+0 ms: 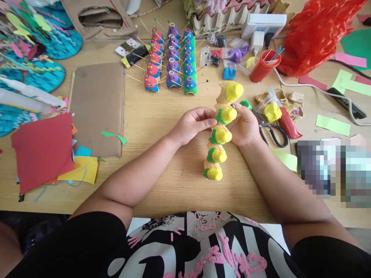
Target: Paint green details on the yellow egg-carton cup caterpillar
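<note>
A strip of egg carton with several bumps stands out from my hands over the table. Yellow clay covers one side of each bump, and green clay covers part of most of them; the far bump shows only yellow on bare carton. My left hand pinches the strip's left edge between thumb and fingers. On the other side my right hand grips the strip near its second bump, its fingers partly hidden. A lump of green clay shows just beyond the right fingertips.
Three painted caterpillar strips with pins stand at the back. Scissors, yellow clay and a red cup lie to the right. Cardboard and red paper are on the left. A white cable crosses the right side.
</note>
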Demonstrator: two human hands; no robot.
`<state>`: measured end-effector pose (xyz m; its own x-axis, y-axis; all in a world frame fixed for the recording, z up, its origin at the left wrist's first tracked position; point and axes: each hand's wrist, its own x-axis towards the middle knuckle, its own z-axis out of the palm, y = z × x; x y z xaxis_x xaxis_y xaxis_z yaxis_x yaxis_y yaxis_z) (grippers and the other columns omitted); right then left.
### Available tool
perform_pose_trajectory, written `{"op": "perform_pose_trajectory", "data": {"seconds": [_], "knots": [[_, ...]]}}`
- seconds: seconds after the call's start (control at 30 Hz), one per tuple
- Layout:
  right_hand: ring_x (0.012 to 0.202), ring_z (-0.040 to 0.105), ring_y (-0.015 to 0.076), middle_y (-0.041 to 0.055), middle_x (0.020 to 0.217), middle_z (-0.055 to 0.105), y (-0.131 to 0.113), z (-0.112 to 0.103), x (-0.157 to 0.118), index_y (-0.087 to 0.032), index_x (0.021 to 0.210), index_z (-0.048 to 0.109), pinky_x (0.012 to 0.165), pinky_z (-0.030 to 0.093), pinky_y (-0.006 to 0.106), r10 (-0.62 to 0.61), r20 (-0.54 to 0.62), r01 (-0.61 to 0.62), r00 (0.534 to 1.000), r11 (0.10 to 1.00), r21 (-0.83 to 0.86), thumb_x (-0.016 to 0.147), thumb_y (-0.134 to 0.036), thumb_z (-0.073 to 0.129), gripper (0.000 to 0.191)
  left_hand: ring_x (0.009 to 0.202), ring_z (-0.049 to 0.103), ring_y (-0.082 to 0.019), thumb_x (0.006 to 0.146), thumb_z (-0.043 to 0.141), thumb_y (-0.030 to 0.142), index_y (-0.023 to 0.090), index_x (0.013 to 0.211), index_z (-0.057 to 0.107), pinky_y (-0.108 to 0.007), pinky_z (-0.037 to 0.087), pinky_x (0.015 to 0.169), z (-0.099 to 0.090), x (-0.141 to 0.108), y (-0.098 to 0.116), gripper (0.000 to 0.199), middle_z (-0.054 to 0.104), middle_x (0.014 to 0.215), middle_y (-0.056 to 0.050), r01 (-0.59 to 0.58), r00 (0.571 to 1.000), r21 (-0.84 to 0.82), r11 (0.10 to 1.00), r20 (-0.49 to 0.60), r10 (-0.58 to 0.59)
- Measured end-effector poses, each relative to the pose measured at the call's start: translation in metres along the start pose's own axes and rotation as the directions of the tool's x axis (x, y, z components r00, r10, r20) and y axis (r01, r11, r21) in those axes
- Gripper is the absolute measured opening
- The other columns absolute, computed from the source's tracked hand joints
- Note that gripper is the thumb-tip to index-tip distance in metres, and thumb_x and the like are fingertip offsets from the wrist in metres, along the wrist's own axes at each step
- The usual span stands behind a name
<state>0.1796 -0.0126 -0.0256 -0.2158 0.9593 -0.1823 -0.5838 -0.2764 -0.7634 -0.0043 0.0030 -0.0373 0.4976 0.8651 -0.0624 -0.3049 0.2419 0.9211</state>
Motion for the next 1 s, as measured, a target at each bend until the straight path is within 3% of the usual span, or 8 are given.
{"op": "perform_pose_trajectory", "data": {"seconds": [0.23, 0.37, 0.5, 0.63, 0.73, 0.8, 0.87, 1.0], "knots": [[0.111, 0.078, 0.0317, 0.0036, 0.088, 0.081, 0.0, 0.004, -0.001, -0.029, 0.09, 0.067, 0.09, 0.067, 0.051, -0.017, -0.036, 0.015, 0.999, 0.999, -0.035, 0.085, -0.06, 0.075, 0.032, 0.083, 0.073, -0.015, 0.065, 0.099, 0.06, 0.021, 0.09, 0.073, -0.031, 0.062, 0.078, -0.002, 0.001, -0.002, 0.053, 0.077, 0.09, -0.001, -0.028, 1.0, 0.084, 0.996, -0.01, 0.029], [0.11, 0.077, 0.0311, 0.0024, 0.088, 0.079, 0.001, 0.001, -0.002, -0.031, 0.085, 0.062, 0.09, 0.066, 0.052, -0.032, -0.062, 0.028, 0.998, 0.998, -0.054, 0.085, -0.061, 0.078, 0.034, 0.093, 0.078, -0.022, 0.073, 0.091, 0.07, 0.022, 0.099, 0.072, -0.035, 0.062, 0.078, -0.003, -0.001, 0.001, 0.057, 0.08, 0.099, -0.006, 0.015, 0.996, 0.073, 0.997, 0.089, -0.021], [0.099, 0.076, 0.0282, -0.0002, 0.087, 0.076, 0.006, -0.004, 0.0, -0.031, 0.081, 0.059, 0.085, 0.067, 0.049, -0.088, -0.062, 0.083, 0.994, 0.993, -0.08, 0.081, -0.059, 0.085, 0.038, 0.093, 0.079, -0.026, 0.081, 0.081, 0.074, 0.022, 0.091, 0.07, -0.038, 0.061, 0.076, 0.001, 0.0, -0.001, 0.055, 0.081, 0.096, -0.008, 0.071, 0.996, -0.049, 0.996, 0.057, -0.068], [0.083, 0.074, 0.0226, -0.0021, 0.083, 0.073, 0.013, -0.008, 0.004, -0.03, 0.083, 0.058, 0.07, 0.066, 0.04, -0.175, -0.066, 0.162, 0.982, 0.972, -0.172, 0.079, -0.063, 0.087, 0.043, 0.092, 0.08, -0.028, 0.085, 0.084, 0.061, 0.023, 0.093, 0.075, -0.038, 0.061, 0.077, 0.008, 0.0, 0.0, 0.04, 0.083, 0.094, -0.005, 0.108, 0.992, -0.234, 0.966, -0.031, -0.118], [0.083, 0.074, 0.0178, -0.0032, 0.092, 0.075, 0.017, -0.008, 0.006, -0.029, 0.085, 0.056, 0.066, 0.062, 0.032, -0.263, -0.096, 0.233, 0.96, 0.942, -0.243, 0.08, -0.064, 0.086, 0.046, 0.087, 0.08, -0.027, 0.09, 0.081, 0.052, 0.023, 0.098, 0.078, -0.035, 0.06, 0.072, 0.011, 0.0, 0.004, 0.03, 0.084, 0.093, -0.005, 0.143, 0.984, -0.348, 0.927, -0.053, -0.171], [0.085, 0.073, 0.0145, -0.004, 0.098, 0.075, 0.019, -0.007, 0.006, -0.028, 0.086, 0.057, 0.065, 0.059, 0.027, -0.363, -0.139, 0.31, 0.921, 0.901, -0.302, 0.081, -0.062, 0.085, 0.044, 0.078, 0.078, -0.023, 0.091, 0.081, 0.046, 0.023, 0.098, 0.078, -0.032, 0.058, 0.067, 0.011, 0.0, 0.005, 0.024, 0.083, 0.091, -0.004, 0.144, 0.979, -0.403, 0.904, -0.077, -0.19], [0.085, 0.072, 0.0123, -0.0039, 0.099, 0.073, 0.02, -0.006, 0.005, -0.028, 0.086, 0.06, 0.067, 0.057, 0.026, -0.501, -0.16, 0.409, 0.851, 0.822, -0.396, 0.084, -0.059, 0.084, 0.04, 0.07, 0.074, -0.019, 0.09, 0.083, 0.044, 0.022, 0.094, 0.078, -0.029, 0.055, 0.063, 0.01, 0.001, 0.004, 0.022, 0.082, 0.087, -0.003, 0.128, 0.976, -0.439, 0.889, -0.102, -0.191], [0.086, 0.069, 0.0156, -0.0013, 0.097, 0.068, 0.02, -0.007, 0.001, -0.029, 0.087, 0.062, 0.083, 0.061, 0.037, -0.736, -0.045, 0.572, 0.675, 0.561, -0.598, 0.091, -0.058, 0.078, 0.034, 0.07, 0.075, -0.019, 0.084, 0.089, 0.051, 0.021, 0.086, 0.076, -0.03, 0.056, 0.065, 0.01, 0.002, -0.001, 0.032, 0.079, 0.079, -0.001, 0.093, 0.976, -0.425, 0.9, -0.141, -0.168]]}}
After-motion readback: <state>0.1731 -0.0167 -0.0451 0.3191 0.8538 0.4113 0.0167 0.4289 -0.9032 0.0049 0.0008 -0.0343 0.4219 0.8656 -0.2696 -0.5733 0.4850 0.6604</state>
